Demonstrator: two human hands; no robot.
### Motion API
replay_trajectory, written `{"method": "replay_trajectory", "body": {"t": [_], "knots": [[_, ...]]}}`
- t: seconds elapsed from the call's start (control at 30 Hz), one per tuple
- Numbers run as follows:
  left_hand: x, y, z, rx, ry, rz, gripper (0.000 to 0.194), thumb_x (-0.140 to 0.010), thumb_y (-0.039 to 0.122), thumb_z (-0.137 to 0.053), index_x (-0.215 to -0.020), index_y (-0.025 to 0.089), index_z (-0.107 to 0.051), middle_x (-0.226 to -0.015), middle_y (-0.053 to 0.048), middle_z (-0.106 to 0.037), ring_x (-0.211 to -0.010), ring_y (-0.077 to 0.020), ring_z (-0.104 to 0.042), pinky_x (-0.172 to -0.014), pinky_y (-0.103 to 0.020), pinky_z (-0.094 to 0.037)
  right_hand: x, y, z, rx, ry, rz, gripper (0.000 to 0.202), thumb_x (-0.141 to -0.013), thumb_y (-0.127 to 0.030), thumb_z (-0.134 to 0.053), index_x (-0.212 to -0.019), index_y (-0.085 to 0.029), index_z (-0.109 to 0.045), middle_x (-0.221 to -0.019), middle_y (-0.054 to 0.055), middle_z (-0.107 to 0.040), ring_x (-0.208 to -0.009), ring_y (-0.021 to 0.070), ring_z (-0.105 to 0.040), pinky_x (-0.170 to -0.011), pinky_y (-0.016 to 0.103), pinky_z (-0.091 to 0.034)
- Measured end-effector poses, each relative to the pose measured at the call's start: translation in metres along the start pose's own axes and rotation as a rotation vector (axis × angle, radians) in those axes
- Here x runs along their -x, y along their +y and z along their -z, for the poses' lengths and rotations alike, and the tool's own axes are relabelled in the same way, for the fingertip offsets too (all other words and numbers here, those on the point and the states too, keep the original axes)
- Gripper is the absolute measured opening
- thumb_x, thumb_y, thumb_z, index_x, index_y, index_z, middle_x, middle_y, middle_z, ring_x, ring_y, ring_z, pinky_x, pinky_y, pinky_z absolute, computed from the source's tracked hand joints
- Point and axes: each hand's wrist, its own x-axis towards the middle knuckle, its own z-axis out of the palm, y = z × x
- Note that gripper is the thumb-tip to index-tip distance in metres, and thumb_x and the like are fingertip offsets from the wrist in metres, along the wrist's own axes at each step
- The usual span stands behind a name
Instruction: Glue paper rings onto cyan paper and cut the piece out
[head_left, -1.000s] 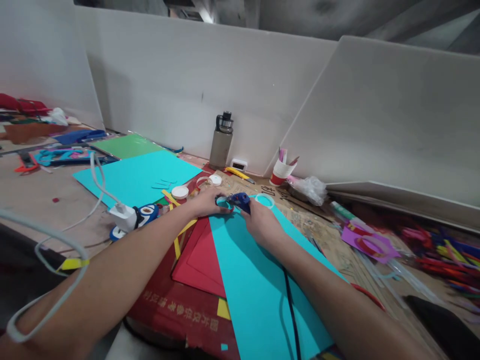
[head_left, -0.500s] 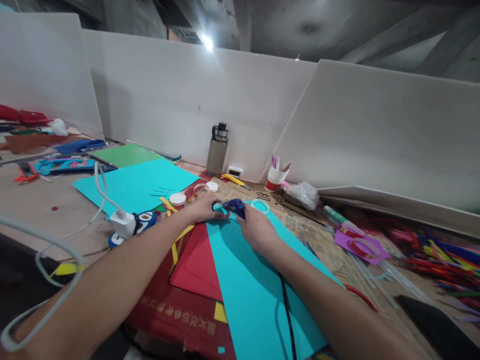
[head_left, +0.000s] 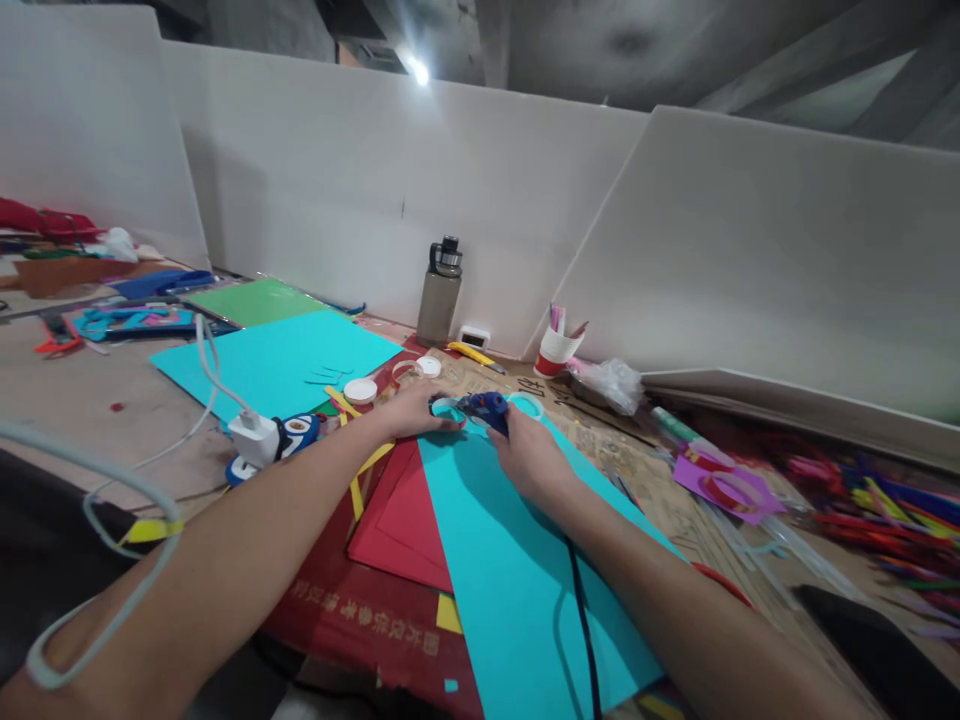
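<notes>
Turquoise card point(head_left: 517, 570) lay across the near middle of the bench, overlapping red card sheets point(head_left: 401, 520) on its left. Right hand point(head_left: 532, 458) was closed around a blue hot-glue gun point(head_left: 486, 407), nozzle pointing left at the work. Left hand point(head_left: 414, 408) was pinched narrow on a small ring-shaped piece point(head_left: 448, 408) at the card's far left corner; exact fingertip contact too small to tell. Second ring, pale-rimmed point(head_left: 525, 405), sat just right of the gun, at the card's far edge. Main risk, my read: nozzle sat very near the left fingers, so a small slip of either hand could mean a burn. Stray glue could also have dripped on the card, since the work was right over it. Black cord point(head_left: 589, 640) ran under the right forearm and over the card toward the near edge; a snag there could have tugged the gun or skewed the sheet. Yellow utility knife point(head_left: 472, 354) lay beyond the hands, near the bottle point(head_left: 439, 300); a long far reach might have caught its tip.
</notes>
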Motion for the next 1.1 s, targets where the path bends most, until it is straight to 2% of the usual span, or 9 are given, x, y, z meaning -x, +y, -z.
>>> {"method": "replay_trajectory", "body": {"t": [0.13,0.3,0.63,0.9,1.1], "knots": [[0.0,-0.002,0.0,0.02,-0.019,-0.048,0.046,-0.07,0.055,-0.067,-0.102,0.022,-0.069,-0.103,-0.004,-0.067,-0.102,-0.0253,-0.057,-0.089,-0.035,-0.043,0.0,0.002,-0.002,-0.038,0.011,0.011,0.028,-0.091,-0.028,-0.048,-0.116,-0.015,-0.053,-0.112,0.015,-0.066,-0.099,0.0253,-0.063,-0.074,0.028,-0.041],[-0.001,-0.006,0.001,0.053,-0.011,-0.047,0.049,-0.068,0.05,-0.07,-0.108,0.021,-0.067,-0.107,-0.005,-0.066,-0.102,-0.024,-0.057,-0.09,-0.035,-0.043,-0.001,0.002,0.001,-0.051,-0.007,0.005,0.027,-0.091,-0.029,-0.048,-0.113,-0.015,-0.055,-0.108,0.015,-0.067,-0.097,0.0257,-0.064,-0.072,0.029,-0.041],[0.001,-0.012,0.001,0.065,0.031,-0.03,0.046,-0.065,0.051,-0.073,-0.097,0.017,-0.069,-0.092,-0.005,-0.066,-0.088,-0.0219,-0.058,-0.075,-0.032,-0.045,-0.006,0.002,-0.001,-0.106,-0.019,0.051,0.027,-0.091,-0.029,-0.05,-0.113,-0.013,-0.055,-0.108,0.014,-0.068,-0.098,0.0252,-0.064,-0.074,0.028,-0.041],[0.001,-0.005,0.005,0.012,0.001,-0.041,0.042,-0.068,0.048,-0.071,-0.097,0.019,-0.07,-0.095,-0.005,-0.066,-0.091,-0.0233,-0.057,-0.078,-0.033,-0.044,-0.012,-0.003,-0.007,-0.149,-0.03,0.081,0.029,-0.091,-0.03,-0.05,-0.114,-0.014,-0.055,-0.111,0.013,-0.067,-0.101,0.0237,-0.062,-0.077,0.027,-0.041],[0.001,-0.009,0.002,0.04,0.025,-0.011,0.046,-0.065,0.051,-0.072,-0.098,0.02,-0.07,-0.094,-0.004,-0.066,-0.09,-0.0225,-0.058,-0.077,-0.032,-0.045,-0.016,-0.008,-0.008,-0.132,-0.047,0.073,0.03,-0.091,-0.028,-0.05,-0.117,-0.014,-0.054,-0.113,0.013,-0.067,-0.102,0.0234,-0.062,-0.076,0.027,-0.041]]}}
